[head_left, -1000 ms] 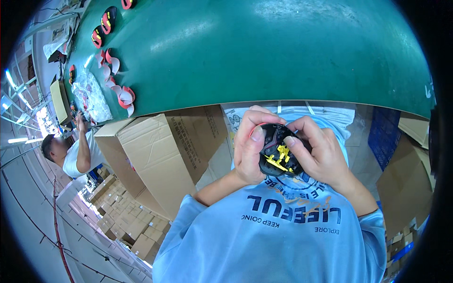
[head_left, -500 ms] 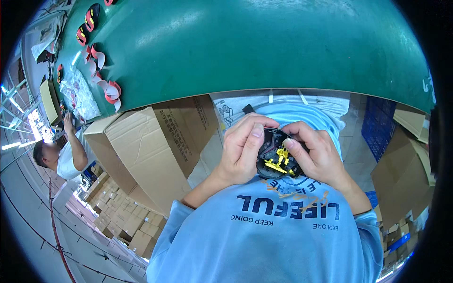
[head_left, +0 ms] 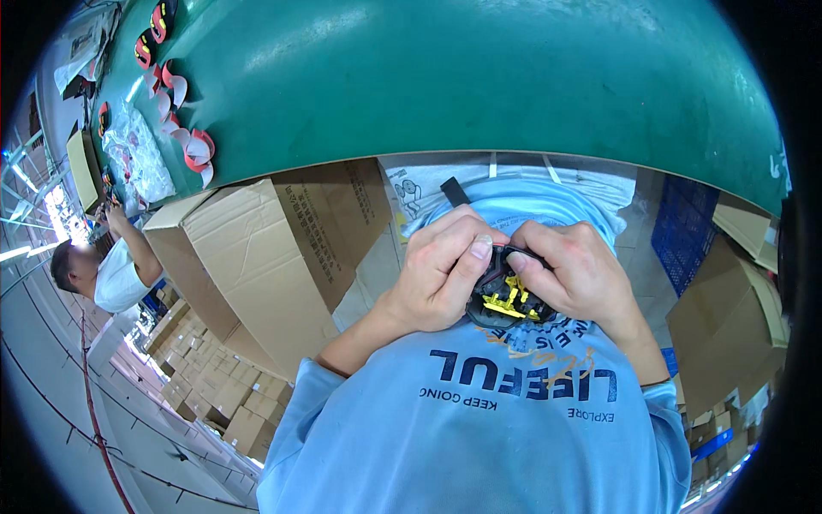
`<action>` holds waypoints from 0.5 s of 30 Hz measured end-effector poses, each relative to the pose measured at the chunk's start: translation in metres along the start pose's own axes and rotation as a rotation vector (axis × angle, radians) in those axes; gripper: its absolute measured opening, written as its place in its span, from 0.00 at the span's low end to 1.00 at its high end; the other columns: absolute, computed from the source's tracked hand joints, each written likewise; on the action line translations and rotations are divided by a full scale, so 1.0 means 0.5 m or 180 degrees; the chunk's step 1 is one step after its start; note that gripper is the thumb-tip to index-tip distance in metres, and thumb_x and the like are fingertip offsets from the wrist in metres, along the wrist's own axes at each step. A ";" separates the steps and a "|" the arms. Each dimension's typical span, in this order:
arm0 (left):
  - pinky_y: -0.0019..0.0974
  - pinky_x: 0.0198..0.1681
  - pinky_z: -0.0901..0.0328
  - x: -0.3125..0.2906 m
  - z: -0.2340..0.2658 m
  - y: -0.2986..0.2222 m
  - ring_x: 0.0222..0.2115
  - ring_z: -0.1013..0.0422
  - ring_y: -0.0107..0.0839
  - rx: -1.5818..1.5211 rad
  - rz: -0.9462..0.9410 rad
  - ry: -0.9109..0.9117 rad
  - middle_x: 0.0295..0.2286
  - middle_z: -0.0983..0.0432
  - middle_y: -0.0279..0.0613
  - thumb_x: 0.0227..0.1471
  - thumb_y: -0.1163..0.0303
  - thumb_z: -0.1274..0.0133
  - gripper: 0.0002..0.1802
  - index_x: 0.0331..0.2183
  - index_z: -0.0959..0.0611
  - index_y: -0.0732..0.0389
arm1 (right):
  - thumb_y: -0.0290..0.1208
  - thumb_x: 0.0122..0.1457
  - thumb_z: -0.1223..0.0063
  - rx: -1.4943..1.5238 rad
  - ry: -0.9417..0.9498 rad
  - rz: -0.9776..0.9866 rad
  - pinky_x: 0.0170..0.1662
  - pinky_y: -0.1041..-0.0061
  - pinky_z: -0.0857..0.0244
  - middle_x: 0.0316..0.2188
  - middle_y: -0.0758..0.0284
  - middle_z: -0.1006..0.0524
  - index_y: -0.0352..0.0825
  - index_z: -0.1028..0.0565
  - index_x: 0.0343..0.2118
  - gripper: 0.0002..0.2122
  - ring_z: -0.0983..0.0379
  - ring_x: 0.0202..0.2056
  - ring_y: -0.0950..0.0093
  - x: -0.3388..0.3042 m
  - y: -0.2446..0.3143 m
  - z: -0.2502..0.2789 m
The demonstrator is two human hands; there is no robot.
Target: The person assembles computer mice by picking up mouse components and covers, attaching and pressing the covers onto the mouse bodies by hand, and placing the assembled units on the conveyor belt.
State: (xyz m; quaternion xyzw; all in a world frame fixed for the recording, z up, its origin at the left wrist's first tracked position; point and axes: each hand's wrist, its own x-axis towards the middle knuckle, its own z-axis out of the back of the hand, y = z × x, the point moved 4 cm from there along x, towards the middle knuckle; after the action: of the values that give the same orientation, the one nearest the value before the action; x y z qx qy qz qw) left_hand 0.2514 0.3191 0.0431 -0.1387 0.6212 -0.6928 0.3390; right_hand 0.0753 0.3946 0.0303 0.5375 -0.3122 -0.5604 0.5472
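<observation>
A green-topped table (head_left: 479, 81) spans the upper part of the view, its near edge curving past the person's light-blue shirt (head_left: 462, 445). An open cardboard carton (head_left: 244, 244) stands at left beneath that edge, and another brown carton (head_left: 715, 321) sits at right. Beyond the left carton, smaller cartons (head_left: 210, 368) are piled up, and a co-worker in a white top (head_left: 120, 283) reaches toward the table's left end. A blue plastic crate (head_left: 685, 227) is tucked beside the right carton. On the table's left side lies a crumpled clear plastic bag (head_left: 141, 163). The person's left hand (head_left: 441, 274) and right hand (head_left: 582, 270) both pinch a rounded black plastic shell (head_left: 493, 284), thumbs on its upper face and the other fingers curled round its sides; the shell is between them, just in front of the shirt and apart from the table. Near the bag, red-and-white curved pieces (head_left: 199, 147) lie in a row, with black-and-red shells (head_left: 163, 20) above them. Yellow plastic parts (head_left: 512, 300) sit inside the held shell, some partly covered by the right thumb.
</observation>
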 end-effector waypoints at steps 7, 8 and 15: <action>0.40 0.44 0.31 0.017 0.007 -0.012 0.38 0.24 0.39 -0.0389 -0.0007 -0.0116 0.37 0.20 0.52 0.72 0.56 0.58 0.27 0.42 0.15 0.73 | 0.36 0.65 0.41 0.0181 -0.0094 -0.0154 0.27 0.58 0.33 0.22 0.55 0.22 0.33 0.24 0.31 0.12 0.23 0.24 0.53 0.013 0.025 0.034; 0.41 0.51 0.32 0.027 0.011 -0.015 0.43 0.24 0.40 -0.0380 -0.0133 0.0035 0.42 0.20 0.51 0.72 0.53 0.57 0.29 0.47 0.17 0.72 | 0.35 0.65 0.41 -0.0072 -0.0091 -0.0118 0.28 0.60 0.31 0.23 0.56 0.20 0.33 0.22 0.33 0.09 0.22 0.25 0.54 0.016 0.037 0.051; 0.38 0.51 0.27 0.146 0.064 -0.098 0.44 0.20 0.40 0.0121 -0.0975 -0.0572 0.44 0.17 0.50 0.57 0.80 0.45 0.20 0.52 0.20 0.69 | 0.28 0.58 0.34 -0.0778 -0.1533 0.0917 0.36 0.65 0.26 0.34 0.59 0.17 0.32 0.20 0.43 0.11 0.19 0.33 0.61 0.077 0.091 0.151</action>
State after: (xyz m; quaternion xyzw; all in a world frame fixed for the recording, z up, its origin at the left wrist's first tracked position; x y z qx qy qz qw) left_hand 0.2029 0.2478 0.0795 -0.2866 0.5468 -0.7328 0.2862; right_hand 0.0234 0.3309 0.0802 0.2696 -0.4362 -0.6217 0.5920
